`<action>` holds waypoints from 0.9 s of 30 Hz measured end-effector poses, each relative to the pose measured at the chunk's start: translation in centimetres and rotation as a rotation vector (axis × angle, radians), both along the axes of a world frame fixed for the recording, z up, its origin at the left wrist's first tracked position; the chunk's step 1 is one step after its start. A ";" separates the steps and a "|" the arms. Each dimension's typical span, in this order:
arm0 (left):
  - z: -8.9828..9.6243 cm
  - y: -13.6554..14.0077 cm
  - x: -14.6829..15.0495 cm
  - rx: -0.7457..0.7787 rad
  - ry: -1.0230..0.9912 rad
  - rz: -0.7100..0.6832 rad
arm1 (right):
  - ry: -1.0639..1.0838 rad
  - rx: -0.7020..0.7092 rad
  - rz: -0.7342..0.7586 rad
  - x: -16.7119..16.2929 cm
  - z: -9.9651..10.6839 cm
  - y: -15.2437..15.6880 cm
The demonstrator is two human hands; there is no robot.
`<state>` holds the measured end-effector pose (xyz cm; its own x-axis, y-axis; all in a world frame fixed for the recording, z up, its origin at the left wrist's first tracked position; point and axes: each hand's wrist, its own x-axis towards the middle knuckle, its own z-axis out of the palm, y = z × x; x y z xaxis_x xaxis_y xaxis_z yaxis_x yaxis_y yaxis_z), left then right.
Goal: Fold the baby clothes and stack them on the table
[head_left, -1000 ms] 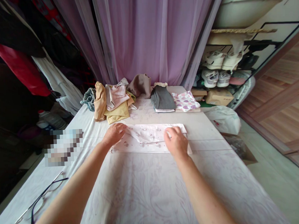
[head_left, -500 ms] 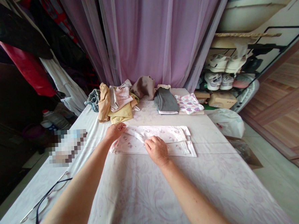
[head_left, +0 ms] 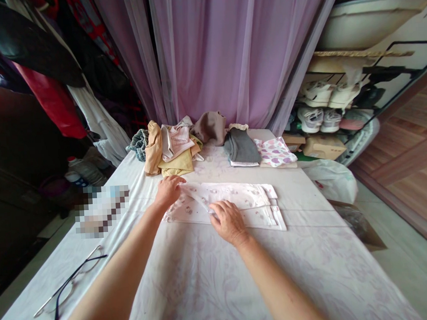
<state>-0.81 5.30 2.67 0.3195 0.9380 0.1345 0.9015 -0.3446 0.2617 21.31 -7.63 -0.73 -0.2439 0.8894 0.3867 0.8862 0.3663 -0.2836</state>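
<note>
White printed pants point(head_left: 242, 193) lie folded lengthwise across the table, with the cuffs at the right end. At the far left corner, my left hand point(head_left: 168, 190) is closed on the waist end. My right hand point(head_left: 228, 221) rests at the middle of the near side, its fingers bent and pinching a raised crease of the cloth. A diagonal ridge runs through the fabric between the two hands. The thumb of my left hand is mostly hidden.
Behind lie a rumpled clothes pile point(head_left: 173, 148), folded grey pants point(head_left: 242, 146) and a heart-print cloth point(head_left: 275, 152). Eyeglasses point(head_left: 68, 284) and a blurred-out item point(head_left: 103, 211) are at the left. A shoe rack point(head_left: 325, 101) stands right, beyond the table's edge.
The view has shifted slightly, so everything sits a little further right. My right hand's fingers look flatter on the pants; both hands stay at nearly the same places on them.
</note>
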 end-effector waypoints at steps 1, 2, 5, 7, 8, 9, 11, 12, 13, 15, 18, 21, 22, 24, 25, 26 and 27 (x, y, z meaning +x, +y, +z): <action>-0.1 -0.1 -0.1 0.007 -0.002 -0.025 | -0.006 -0.005 -0.017 -0.1 0.0 0.0; -0.2 -0.2 -0.3 0.006 0.000 -0.036 | -0.014 -0.008 -0.029 -0.1 0.0 0.1; -0.6 -0.1 -1.3 -0.030 0.034 -0.007 | -0.037 -0.006 -0.030 -0.2 0.0 0.2; -0.8 0.2 -1.9 -0.048 0.062 0.004 | -0.047 0.003 -0.024 -0.3 0.1 0.3; -0.7 0.3 -2.0 -0.053 0.072 -0.004 | -0.049 0.012 -0.023 -0.3 0.1 0.4; -0.7 0.4 -2.1 -0.053 0.077 -0.016 | -0.048 0.022 -0.022 -0.3 0.1 0.4; -0.4 0.5 -1.9 -0.040 0.071 -0.031 | -0.038 0.048 -0.019 -0.3 0.0 0.5; -0.3 0.6 -1.7 -0.030 0.066 -0.029 | -0.031 0.059 -0.014 -0.3 -0.1 0.5; -0.2 0.6 -1.5 -0.018 0.064 -0.022 | -0.026 0.066 -0.003 -0.3 -0.1 0.5; -0.2 0.6 -1.3 -0.005 0.080 -0.008 | -0.018 0.066 0.027 -0.2 -0.2 0.4; -0.4 0.4 -1.4 -0.024 0.130 0.012 | -0.004 0.049 0.059 -0.1 -0.4 0.4; -0.4 -0.2 -1.2 0.037 0.102 0.042 | 0.010 0.036 0.066 -0.1 -0.5 0.5; -0.4 -0.5 -0.9 0.076 0.069 0.015 | 0.011 0.033 0.065 -0.1 -0.6 0.5; -0.5 -1.4 0.2 0.125 -0.003 -0.123 | 0.006 0.025 0.059 -0.1 -0.7 0.5; -0.8 -1.9 1.0 0.117 -0.029 -0.222 | 0.001 0.019 0.055 -0.1 -0.7 0.5; -1.1 -2.4 1.8 0.090 -0.033 -0.310 | -0.003 0.014 0.051 -0.1 -0.8 0.5; -1.6 -2.9 2.6 0.054 -0.013 -0.375 | -0.005 0.008 0.048 -0.1 -0.8 0.5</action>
<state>1.76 2.38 1.08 0.6374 0.7475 0.1869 0.7069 -0.6639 0.2441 21.24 -7.16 -1.53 -0.2878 0.8736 0.3925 0.8691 0.4104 -0.2762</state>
